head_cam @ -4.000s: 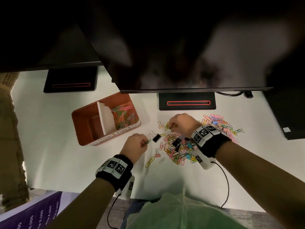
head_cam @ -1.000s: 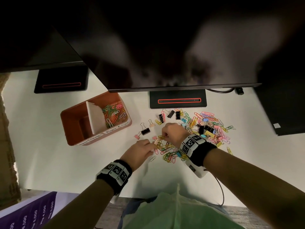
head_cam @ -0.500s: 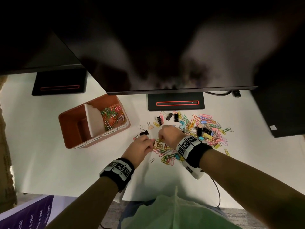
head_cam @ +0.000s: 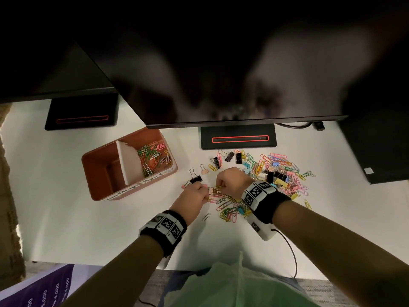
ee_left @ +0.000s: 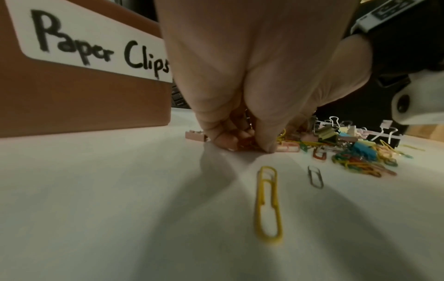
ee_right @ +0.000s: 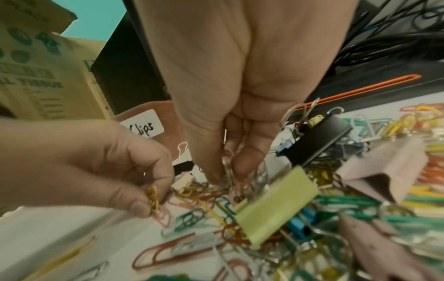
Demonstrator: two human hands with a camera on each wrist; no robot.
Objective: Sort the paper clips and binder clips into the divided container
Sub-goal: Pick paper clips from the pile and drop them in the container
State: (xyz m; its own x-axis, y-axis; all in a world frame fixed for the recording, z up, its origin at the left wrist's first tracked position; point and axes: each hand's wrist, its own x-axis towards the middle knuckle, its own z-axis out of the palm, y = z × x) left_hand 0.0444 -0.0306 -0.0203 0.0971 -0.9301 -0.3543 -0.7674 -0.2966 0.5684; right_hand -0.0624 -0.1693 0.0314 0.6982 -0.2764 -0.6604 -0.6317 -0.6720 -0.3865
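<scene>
i'm pinching yellow clips [ee_right: 152, 197] in my left hand [head_cam: 192, 196] and more clips in my right hand [head_cam: 232, 180], both working at the pile [head_cam: 261, 185]. the container [head_cam: 106, 169] is sitting left of it, holding paper clips in its right half

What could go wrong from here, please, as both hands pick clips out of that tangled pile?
1. The right hand pinches paper clips amid the tangled pile; hooked neighbours may drag along and scatter.
2. The left hand pinches small yellow clips only at the fingertips, so they might slip before reaching the container.
</scene>
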